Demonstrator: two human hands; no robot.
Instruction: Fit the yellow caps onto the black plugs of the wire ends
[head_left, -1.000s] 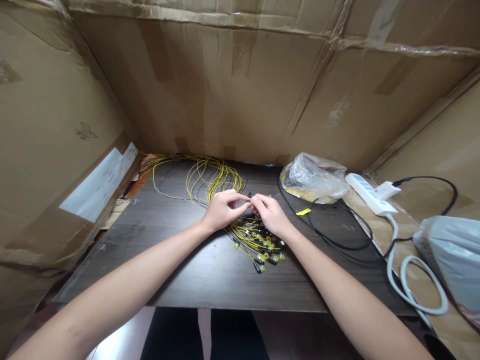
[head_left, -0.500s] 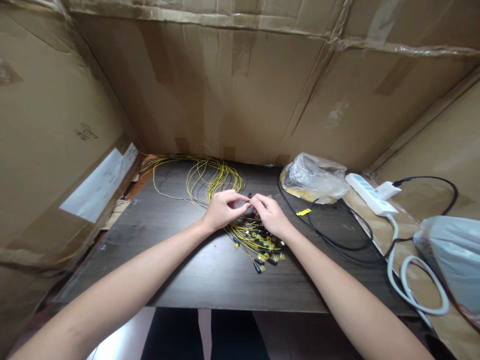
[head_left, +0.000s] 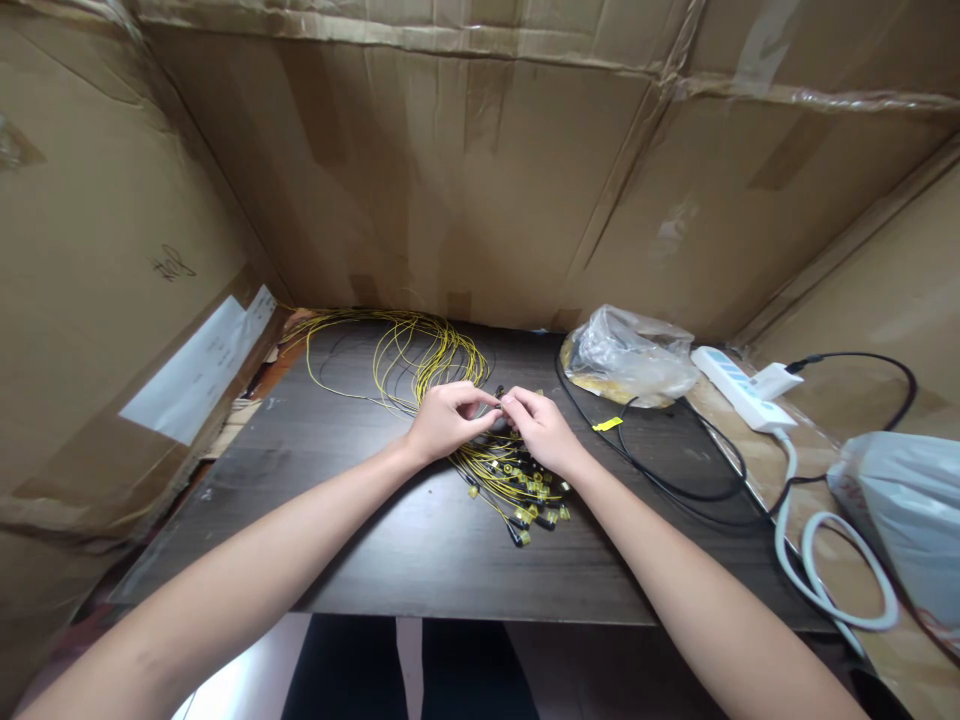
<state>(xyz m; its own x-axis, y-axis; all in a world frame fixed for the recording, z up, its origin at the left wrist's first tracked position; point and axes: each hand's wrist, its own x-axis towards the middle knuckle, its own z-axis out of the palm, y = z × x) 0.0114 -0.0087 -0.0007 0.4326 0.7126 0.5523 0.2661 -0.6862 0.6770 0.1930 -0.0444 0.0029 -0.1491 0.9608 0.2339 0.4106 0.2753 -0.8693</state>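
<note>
My left hand (head_left: 442, 422) and my right hand (head_left: 541, 430) meet fingertip to fingertip over a dark wooden table (head_left: 352, 540). Both pinch a small dark connector (head_left: 499, 397) at the end of a thin yellow wire. Under and in front of my right hand lies a heap of yellow wire ends with small yellow and black connectors (head_left: 525, 495). The wires run back in loose yellow loops (head_left: 420, 355) toward the table's far left corner.
Cardboard walls (head_left: 480, 180) close in the table at the back and both sides. A crumpled clear plastic bag (head_left: 630, 355) lies at the back right, beside a white power strip (head_left: 739, 388) with a white cord (head_left: 825, 560), black cables (head_left: 675, 470) and another plastic bag (head_left: 900, 510).
</note>
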